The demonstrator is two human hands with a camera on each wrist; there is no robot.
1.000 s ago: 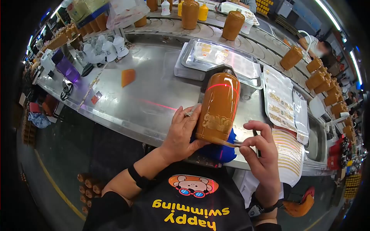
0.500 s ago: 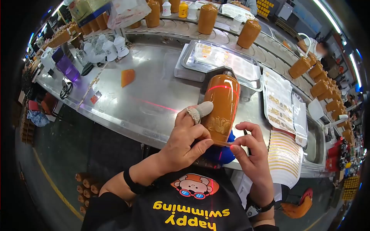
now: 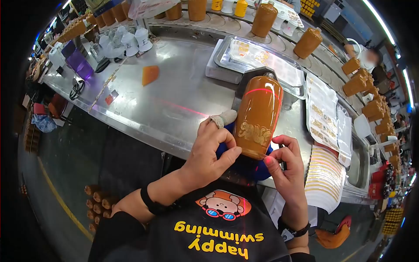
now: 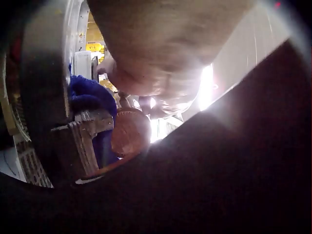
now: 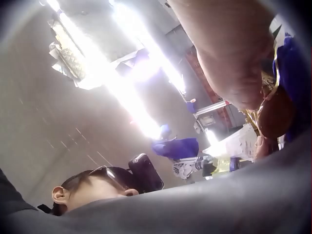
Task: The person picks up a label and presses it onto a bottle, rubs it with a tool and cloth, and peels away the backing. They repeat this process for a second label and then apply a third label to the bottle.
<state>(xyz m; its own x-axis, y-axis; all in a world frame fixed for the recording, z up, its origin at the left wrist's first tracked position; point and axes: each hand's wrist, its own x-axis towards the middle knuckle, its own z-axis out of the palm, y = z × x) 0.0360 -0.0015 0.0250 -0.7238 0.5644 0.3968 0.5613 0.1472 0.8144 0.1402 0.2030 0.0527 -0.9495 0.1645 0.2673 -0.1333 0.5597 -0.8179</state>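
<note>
A glossy brown bottle (image 3: 258,109) with a gold relief pattern lies tilted, base toward the person, on a blue cloth (image 3: 263,173) and against a dark holder (image 3: 242,86). Along its base edge runs a thin strip (image 3: 251,154). The left hand (image 3: 208,150) pinches the strip's left side between thumb and forefinger; a knitted cover (image 3: 224,118) sits on another of its fingers, beside the bottle. At the right of the base, the right hand (image 3: 286,168) pinches the strip with thumb and forefinger. The round bottle base (image 4: 130,132) also shows in the left wrist view.
Behind the bottle stands a metal tray (image 3: 222,54). To the right are decal sheets (image 3: 322,111) and a sheet of gold strips (image 3: 325,179). Brown bottles (image 3: 265,19) line the conveyor. White figurines (image 3: 129,43), a purple bottle (image 3: 77,60) and an orange piece (image 3: 150,75) sit leftward.
The left hand has left the bottle's side and pinches at its base; the right hand has come closer to the base with the strip. Bottles on the conveyor have shifted right.
</note>
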